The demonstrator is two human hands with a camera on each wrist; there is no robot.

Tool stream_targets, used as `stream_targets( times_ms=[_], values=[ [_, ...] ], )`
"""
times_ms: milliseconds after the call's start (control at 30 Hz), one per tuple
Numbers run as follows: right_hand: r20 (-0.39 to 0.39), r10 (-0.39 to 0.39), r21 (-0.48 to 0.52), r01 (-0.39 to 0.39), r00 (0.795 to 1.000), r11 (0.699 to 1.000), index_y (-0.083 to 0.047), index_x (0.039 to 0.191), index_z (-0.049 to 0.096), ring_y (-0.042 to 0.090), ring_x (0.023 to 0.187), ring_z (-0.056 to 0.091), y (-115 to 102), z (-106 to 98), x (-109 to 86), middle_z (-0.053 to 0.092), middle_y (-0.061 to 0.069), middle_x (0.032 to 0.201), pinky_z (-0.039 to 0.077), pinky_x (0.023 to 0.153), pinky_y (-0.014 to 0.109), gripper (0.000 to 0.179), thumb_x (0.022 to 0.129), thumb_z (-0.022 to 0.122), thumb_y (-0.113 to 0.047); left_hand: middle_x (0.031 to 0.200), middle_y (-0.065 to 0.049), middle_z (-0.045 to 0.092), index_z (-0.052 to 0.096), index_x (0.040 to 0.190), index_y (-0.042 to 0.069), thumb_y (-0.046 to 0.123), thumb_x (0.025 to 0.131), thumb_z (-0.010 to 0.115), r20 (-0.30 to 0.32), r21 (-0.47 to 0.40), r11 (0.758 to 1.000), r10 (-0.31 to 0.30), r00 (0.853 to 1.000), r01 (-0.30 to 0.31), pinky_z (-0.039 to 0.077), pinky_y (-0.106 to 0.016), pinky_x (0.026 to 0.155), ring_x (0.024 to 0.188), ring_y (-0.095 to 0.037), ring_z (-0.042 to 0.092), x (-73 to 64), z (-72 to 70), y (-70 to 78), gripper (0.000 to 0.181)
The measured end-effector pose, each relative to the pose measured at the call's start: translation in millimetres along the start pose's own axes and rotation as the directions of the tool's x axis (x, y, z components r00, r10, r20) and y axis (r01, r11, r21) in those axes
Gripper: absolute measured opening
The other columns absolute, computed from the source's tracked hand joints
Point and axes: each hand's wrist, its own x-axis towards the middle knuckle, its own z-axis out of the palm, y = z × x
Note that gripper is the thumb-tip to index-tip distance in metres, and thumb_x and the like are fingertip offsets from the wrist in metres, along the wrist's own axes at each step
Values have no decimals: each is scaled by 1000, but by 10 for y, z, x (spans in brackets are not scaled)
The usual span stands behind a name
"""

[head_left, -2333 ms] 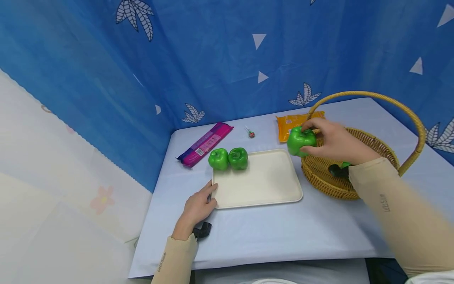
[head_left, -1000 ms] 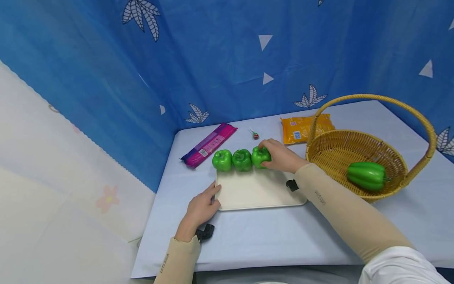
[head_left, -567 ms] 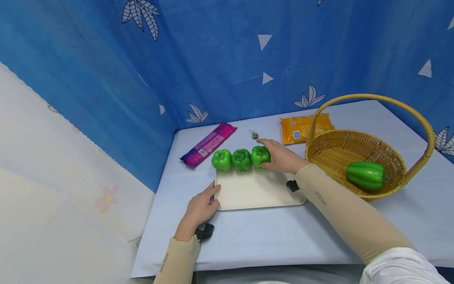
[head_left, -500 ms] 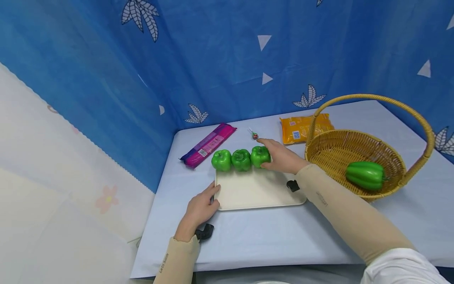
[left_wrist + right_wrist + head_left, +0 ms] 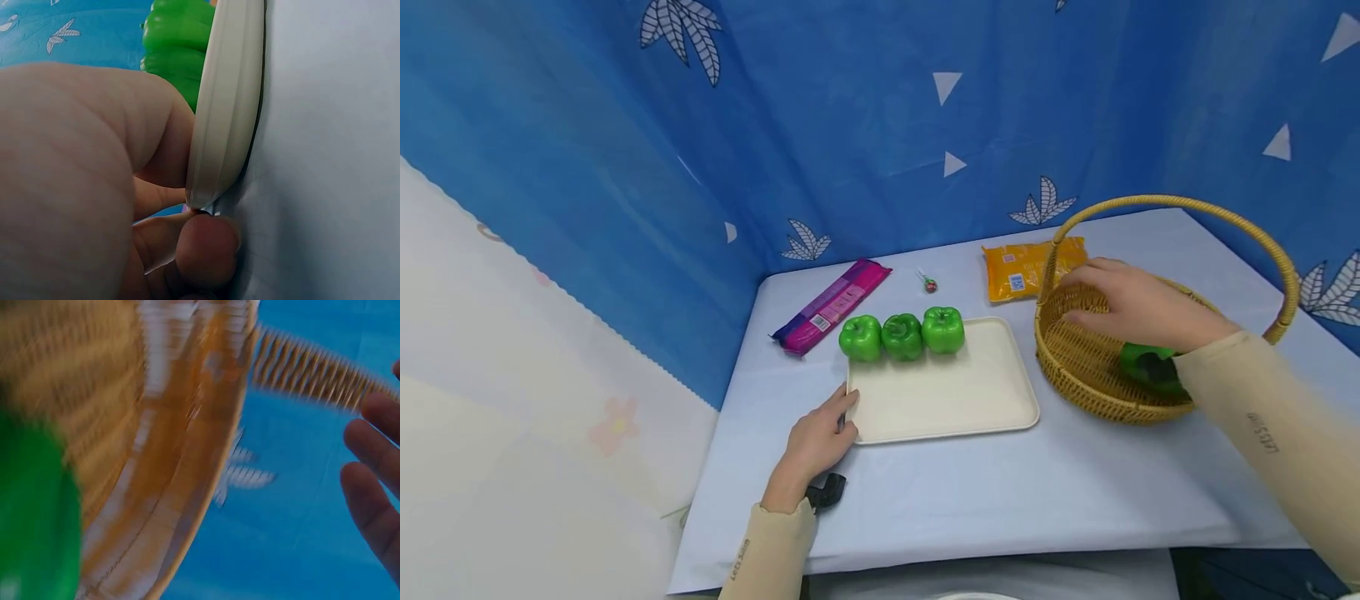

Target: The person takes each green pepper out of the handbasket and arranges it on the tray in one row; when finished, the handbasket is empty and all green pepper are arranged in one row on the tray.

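A cream tray [image 5: 940, 400] lies on the table, with three green bell peppers in a row at its back edge: left pepper [image 5: 861, 338], middle pepper [image 5: 902, 337], right pepper [image 5: 943, 330]. My left hand [image 5: 816, 437] holds the tray's left edge. In the left wrist view the thumb [image 5: 162, 131] is on the rim and a fingertip [image 5: 206, 250] lies against the edge. My right hand [image 5: 1138, 304] is over the wicker basket [image 5: 1075, 396], fingers apart and holding nothing. Another green bell pepper [image 5: 1138, 367] lies in the basket, partly hidden by the wrist and its camera.
A purple-pink packet [image 5: 832, 307] lies behind the peppers at the left. Farther back are a small lollipop [image 5: 929, 284] and an orange packet [image 5: 1018, 271]. The basket's tall handle [image 5: 1180, 200] arches over the right side. A blue curtain [image 5: 865, 125] hangs behind the table.
My right hand carried the third pepper from over the basket to the tray's back edge, let go, and moved back right over the basket. My left hand stayed at the tray.
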Motion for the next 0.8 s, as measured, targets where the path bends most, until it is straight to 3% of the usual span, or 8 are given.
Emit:
stream_targets(
  times_ms=[133, 300, 467, 667, 733, 800],
  values=[
    [66, 75, -75, -70, 995, 995, 0, 141, 57, 46, 124, 57, 399, -31, -190, 58, 27, 139, 49, 94, 63, 65, 96, 69, -45, 163, 0, 41, 53, 152, 17, 21, 92, 53, 1, -4, 1000, 5, 1000, -5, 51, -54, 99, 140, -29, 52, 2, -27, 19, 60],
    [129, 101, -76, -91, 987, 993, 7, 138, 59, 50, 120, 59, 710, 130, -292, 62, 29, 134, 50, 92, 62, 64, 96, 70, -40, 163, 2, 41, 53, 152, 18, 21, 92, 54, 5, -15, 1000, -7, 1000, 7, 51, -54, 99, 140, -29, 53, -8, -13, 22, 61],
    [148, 108, -31, -105, 983, 994, 9, 134, 60, 48, 114, 63, 820, 374, -209, 64, 30, 129, 52, 90, 60, 59, 95, 71, -34, 163, 4, 41, 53, 153, 19, 21, 92, 54, 10, -26, 1000, -9, 1000, 9, 49, -53, 103, 142, -27, 51, 6, 7, 2, 61],
    [276, 208, -18, -212, 938, 977, 9, 130, 61, 33, 98, 68, 839, 505, -109, 69, 25, 120, 55, 76, 48, 57, 89, 75, -28, 164, 5, 40, 52, 153, 20, 21, 92, 53, 20, -51, 999, -11, 1000, 12, 49, -52, 103, 144, -26, 48, 15, 17, 15, 61],
    [263, 204, -10, -208, 943, 978, 10, 128, 62, 30, 96, 68, 826, 523, -71, 69, 24, 118, 55, 75, 47, 52, 90, 74, -24, 164, 6, 40, 52, 153, 21, 21, 92, 53, 16, -56, 998, -16, 1000, 17, 49, -51, 102, 143, -26, 49, 14, 13, 17, 61],
    [206, 185, 18, -193, 961, 981, 8, 127, 64, 33, 97, 68, 816, 552, -27, 70, 25, 118, 55, 77, 49, 45, 93, 70, -21, 164, 7, 40, 52, 153, 21, 21, 92, 53, 12, -49, 998, -26, 1000, 27, 50, -50, 102, 143, -24, 49, 11, 8, 13, 61]
  ],
)
